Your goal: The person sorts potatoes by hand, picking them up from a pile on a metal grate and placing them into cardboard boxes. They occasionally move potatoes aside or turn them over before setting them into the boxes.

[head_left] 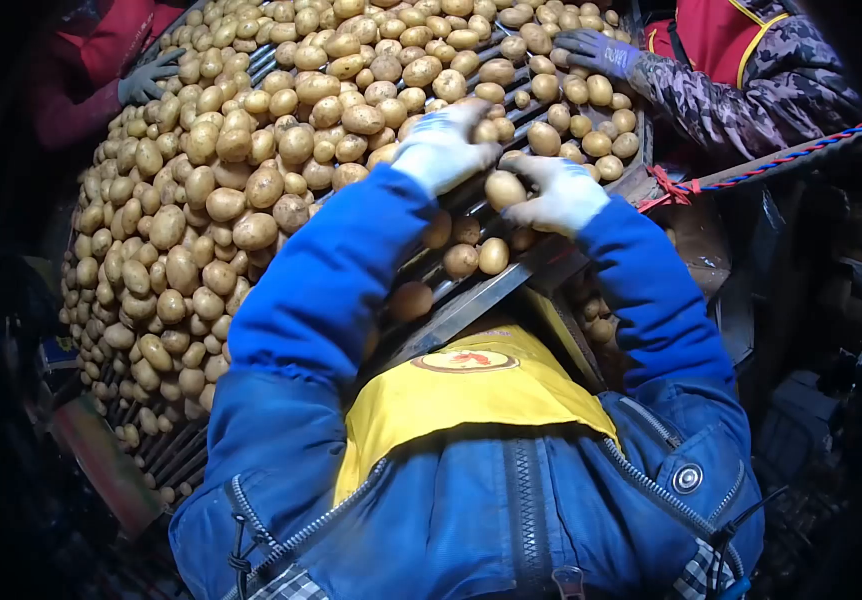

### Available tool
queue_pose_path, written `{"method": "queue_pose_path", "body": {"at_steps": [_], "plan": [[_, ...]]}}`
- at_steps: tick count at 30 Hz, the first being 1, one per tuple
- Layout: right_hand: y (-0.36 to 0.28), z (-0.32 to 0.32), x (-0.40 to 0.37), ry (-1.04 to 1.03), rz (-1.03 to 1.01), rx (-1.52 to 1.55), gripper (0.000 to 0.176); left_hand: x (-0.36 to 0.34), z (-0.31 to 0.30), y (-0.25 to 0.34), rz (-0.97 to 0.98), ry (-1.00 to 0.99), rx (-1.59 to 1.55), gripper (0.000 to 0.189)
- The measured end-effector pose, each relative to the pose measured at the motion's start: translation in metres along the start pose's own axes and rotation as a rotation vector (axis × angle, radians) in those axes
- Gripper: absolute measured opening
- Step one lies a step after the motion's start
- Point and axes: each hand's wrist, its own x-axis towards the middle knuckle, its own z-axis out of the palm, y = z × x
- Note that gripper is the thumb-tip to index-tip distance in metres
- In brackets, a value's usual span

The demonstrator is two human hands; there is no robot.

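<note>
Many potatoes lie heaped on a conveyor of dark metal bars. My left hand, in a white glove, rests among the potatoes near the centre, its fingers spread and reaching forward; nothing is held in it. To its right, my right hand, also gloved in white, has its thumb and fingers around a single potato. Several loose potatoes lie just below my hands, close to the conveyor's metal edge.
Across the conveyor, a co-worker's gloved hand touches potatoes at the upper right. Another co-worker's gloved hand is at the upper left. A red and blue rope is tied at the right edge. Metal rails border the belt.
</note>
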Motion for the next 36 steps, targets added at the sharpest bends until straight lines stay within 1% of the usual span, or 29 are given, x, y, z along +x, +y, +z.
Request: {"method": "queue_pose_path", "body": {"at_steps": [1,2,3,5,6,7,9,10,11,13,14,15,16,17,18,19,20,21,22,23,25,26,27,29,30,33,34,35,36], "plan": [[0.006,-0.004,-0.009,0.009,0.037,0.426,0.058,-0.009,-0.003,-0.006,-0.129,0.046,-0.218,0.063],[0.016,-0.002,-0.013,0.003,0.086,0.699,0.07,-0.02,-0.002,-0.017,-0.233,0.011,-0.678,0.061],[0.019,0.002,-0.023,0.045,0.033,1.025,0.069,-0.029,-0.005,-0.016,-0.332,-0.029,-1.139,0.059],[0.026,0.016,-0.034,-0.103,-0.028,1.539,0.067,-0.058,0.0,0.005,-0.51,-0.046,-1.654,0.051],[0.013,0.029,-0.039,-0.086,-0.045,1.723,0.067,-0.071,-0.002,0.01,-0.534,-0.228,-1.766,0.045],[0.03,0.045,-0.036,-0.096,-0.051,1.762,0.074,-0.079,0.005,0.026,-0.588,-0.208,-1.647,0.046],[0.032,0.068,-0.047,-0.134,-0.06,1.979,0.072,-0.091,0.027,0.046,-0.607,-0.198,-1.711,0.047],[0.043,0.072,-0.051,-0.306,-0.109,1.954,0.077,-0.094,0.034,0.059,-0.596,-0.14,-1.636,0.047],[0.031,0.067,-0.065,-0.178,0.002,1.86,0.09,-0.096,0.059,0.046,-0.475,-0.204,-1.71,0.052],[0.016,0.071,-0.09,0.043,0.064,1.881,0.088,-0.103,0.077,0.056,-0.528,-0.312,-1.895,0.048],[0.021,0.074,-0.105,0.08,0.071,1.889,0.088,-0.1,0.075,0.072,-0.568,-0.312,-1.744,0.047],[0.026,0.075,-0.117,0.084,0.023,1.936,0.087,-0.097,0.094,0.069,-0.568,-0.345,-1.743,0.047],[0.032,0.077,-0.127,0.084,-0.028,1.979,0.085,-0.095,0.122,0.061,-0.427,-0.36,-1.62,0.049],[0.038,0.081,-0.136,0.221,-0.106,1.966,0.083,-0.093,0.14,0.059,-0.287,-0.369,-1.496,0.052],[0.039,0.078,-0.151,0.344,-0.058,2.009,0.083,-0.097,0.098,0.091,-0.239,-0.471,-1.284,0.055],[0.041,0.075,-0.167,0.47,-0.008,2.05,0.084,-0.099,0.097,0.105,-0.238,-0.494,-1.285,0.055],[0.063,0.07,-0.187,0.461,-0.046,1.933,0.087,-0.1,0.099,0.115,-0.242,-0.494,-1.343,0.059],[0.069,0.063,-0.199,0.449,-0.212,2.056,0.081,-0.101,0.103,0.121,-0.248,-0.493,-1.398,0.063],[0.077,0.05,-0.215,0.526,-0.07,1.885,0.086,-0.098,0.107,0.115,-0.415,-0.488,-1.372,0.065],[0.087,0.04,-0.23,0.591,0.07,1.709,0.092,-0.098,0.102,0.117,-0.433,-0.433,-1.38,0.065],[0.11,0.038,-0.243,0.768,0.109,1.744,0.093,-0.098,0.105,0.102,-0.372,-0.393,-1.327,0.058],[0.121,0.034,-0.249,0.809,0.167,1.658,0.093,-0.1,0.107,0.096,-0.375,-0.382,-1.387,0.059],[0.129,0.033,-0.252,0.82,0.172,1.661,0.093,-0.099,0.114,0.092,-0.396,-0.344,-1.401,0.057],[0.145,0.035,-0.259,0.834,0.23,1.65,0.093,-0.103,0.117,0.084,-0.482,-0.317,-1.405,0.066],[0.153,0.037,-0.262,0.841,0.259,1.643,0.093,-0.104,0.118,0.081,-0.492,-0.306,-1.426,0.057],[0.183,0.043,-0.272,0.862,0.345,1.623,0.092,-0.109,0.116,0.079,-0.468,-0.275,-1.407,0.06],[0.198,0.047,-0.28,0.814,0.205,1.67,0.091,-0.11,0.115,0.078,-0.439,-0.282,-1.485,0.06],[0.192,0.045,-0.287,0.834,0.214,1.673,0.091,-0.11,0.114,0.081,-0.467,-0.267,-1.486,0.059],[0.181,0.039,-0.295,0.865,0.154,1.698,0.089,-0.109,0.114,0.08,-0.473,-0.249,-1.468,0.058]]}}
